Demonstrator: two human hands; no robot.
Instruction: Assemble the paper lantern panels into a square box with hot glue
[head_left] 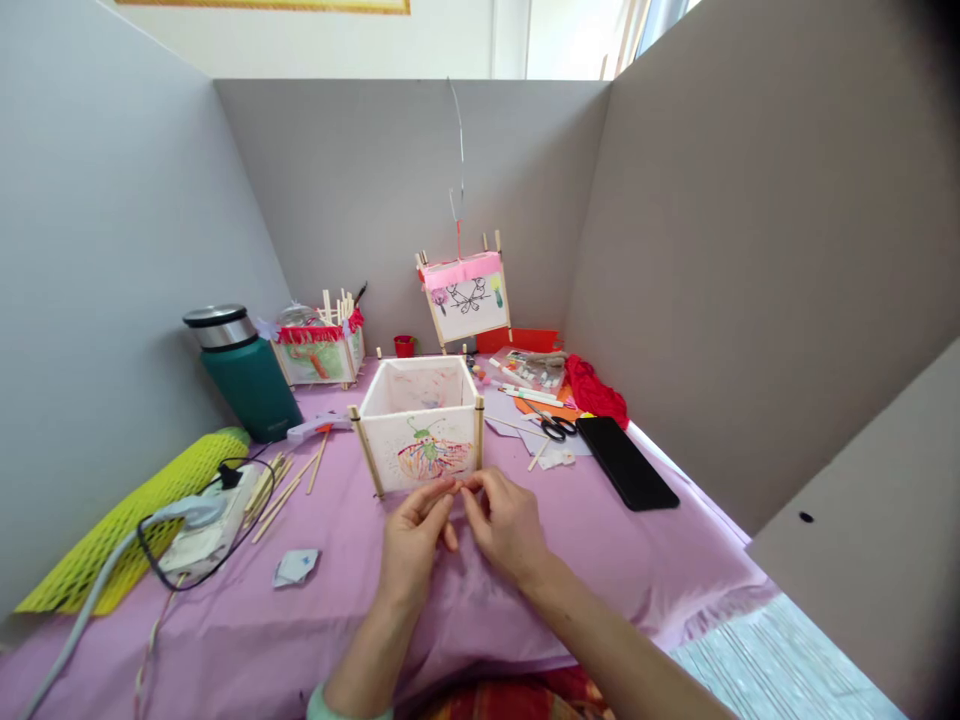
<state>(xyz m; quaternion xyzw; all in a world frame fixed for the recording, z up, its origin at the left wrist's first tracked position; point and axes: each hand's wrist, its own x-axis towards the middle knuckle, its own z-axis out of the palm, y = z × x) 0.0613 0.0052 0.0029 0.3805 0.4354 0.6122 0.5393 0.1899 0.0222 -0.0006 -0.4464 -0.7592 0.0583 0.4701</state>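
Note:
My left hand and my right hand meet fingertip to fingertip just above the purple cloth. Both are closed in a pinch; whatever sits between the fingertips is too small to make out. Right behind them stands a white open-topped paper lantern box with wooden sticks at its corners and a colourful butterfly drawing on its front. Farther back a finished-looking paper lantern with a pink top band hangs tilted from a wire.
At left are a green bottle, a glue gun, wooden sticks, a power strip with cables and yellow netting. At right lie scissors, markers, red cloth and a black phone. Grey panels enclose the table.

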